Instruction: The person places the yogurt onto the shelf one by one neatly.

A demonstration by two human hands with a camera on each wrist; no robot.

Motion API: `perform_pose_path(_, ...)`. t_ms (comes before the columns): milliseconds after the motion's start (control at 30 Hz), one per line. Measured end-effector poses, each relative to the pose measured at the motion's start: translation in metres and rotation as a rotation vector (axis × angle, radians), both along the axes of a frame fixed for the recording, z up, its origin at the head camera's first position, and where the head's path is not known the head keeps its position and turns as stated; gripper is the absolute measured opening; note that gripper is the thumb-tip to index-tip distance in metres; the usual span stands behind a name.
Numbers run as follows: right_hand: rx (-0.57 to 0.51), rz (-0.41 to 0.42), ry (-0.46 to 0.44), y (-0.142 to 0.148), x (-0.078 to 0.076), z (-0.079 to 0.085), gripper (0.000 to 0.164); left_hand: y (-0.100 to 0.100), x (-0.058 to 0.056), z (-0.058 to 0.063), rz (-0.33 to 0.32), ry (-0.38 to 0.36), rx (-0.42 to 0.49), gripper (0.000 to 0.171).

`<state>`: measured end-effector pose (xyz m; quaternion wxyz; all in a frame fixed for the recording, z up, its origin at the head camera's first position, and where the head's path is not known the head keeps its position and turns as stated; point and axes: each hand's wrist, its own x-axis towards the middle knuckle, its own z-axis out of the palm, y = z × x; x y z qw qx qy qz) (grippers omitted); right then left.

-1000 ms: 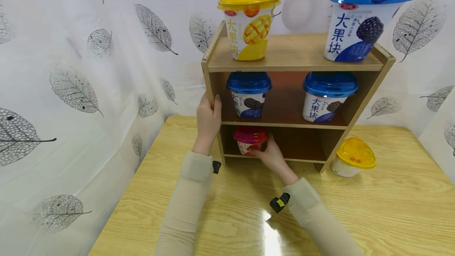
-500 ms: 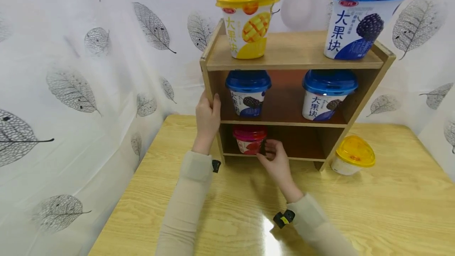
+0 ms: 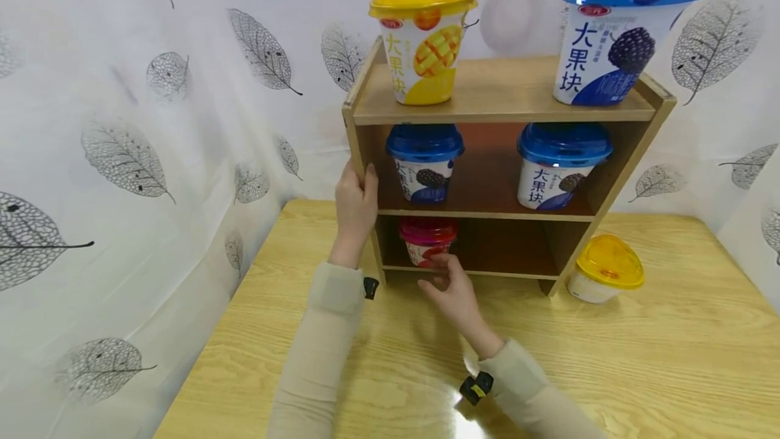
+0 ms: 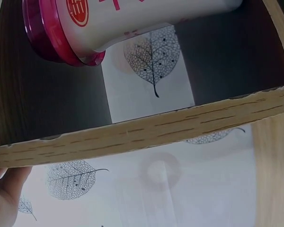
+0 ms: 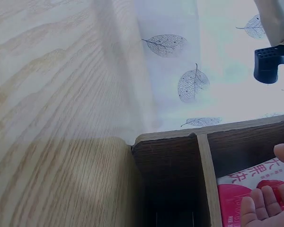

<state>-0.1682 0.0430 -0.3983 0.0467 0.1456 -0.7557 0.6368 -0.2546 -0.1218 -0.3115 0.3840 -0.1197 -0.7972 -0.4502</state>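
Note:
My left hand (image 3: 356, 207) grips the left side panel of the small wooden shelf (image 3: 506, 116), thumb on its inner front edge. A cup with a pink lid and a red fruit print (image 3: 420, 236) stands upright at the left of the bottom compartment. In front of it is my right hand (image 3: 458, 300), palm up with fingers loosely bent, holding nothing. In the right wrist view its fingers (image 5: 259, 203) overlap the printed side of that cup (image 5: 241, 189). The left wrist view catches only part of my left hand (image 4: 7, 196) at the panel.
Two blue-lidded cups (image 3: 426, 161) (image 3: 557, 168) fill places on the middle shelf. On top stand a yellow-lidded cup (image 3: 423, 39) and a larger-looking blue-lidded cup (image 3: 609, 39). Another yellow-lidded cup (image 3: 606, 269) is on the table (image 3: 670, 358), right of the shelf. Leaf-patterned cloth (image 3: 201, 73) hangs behind.
My right hand has let go of the pink-lidded cup, drawn back to the right, then come forward and left again, lower at the cup's front. The left hand stays on the panel.

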Motion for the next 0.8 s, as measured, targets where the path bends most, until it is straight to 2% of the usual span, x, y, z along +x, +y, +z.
perform_pose_path(233,0.0,-0.017,0.003,-0.003,-0.02,-0.027,0.042,0.0,-0.001,-0.001,0.014,0.01,-0.005,0.03)
perform_pose_path(300,0.007,-0.018,0.006,-0.004,-0.024,-0.031,0.042,0.0,-0.001,-0.001,0.016,0.013,-0.004,0.03)
perform_pose_path(400,-0.001,-0.016,0.003,-0.005,-0.025,-0.029,0.041,0.0,0.0,-0.001,0.018,0.01,-0.002,0.031)
perform_pose_path(633,-0.012,-0.009,0.02,-0.008,-0.01,-0.004,0.04,0.0,0.0,-0.001,0.018,0.006,-0.012,0.03)
perform_pose_path(700,-0.013,-0.008,0.025,-0.008,-0.009,-0.004,0.04,0.0,0.0,-0.001,0.021,0.011,-0.01,0.03)
perform_pose_path(800,0.014,-0.011,0.043,-0.006,-0.011,-0.013,0.042,0.001,0.0,-0.001,0.023,0.017,-0.007,0.03)
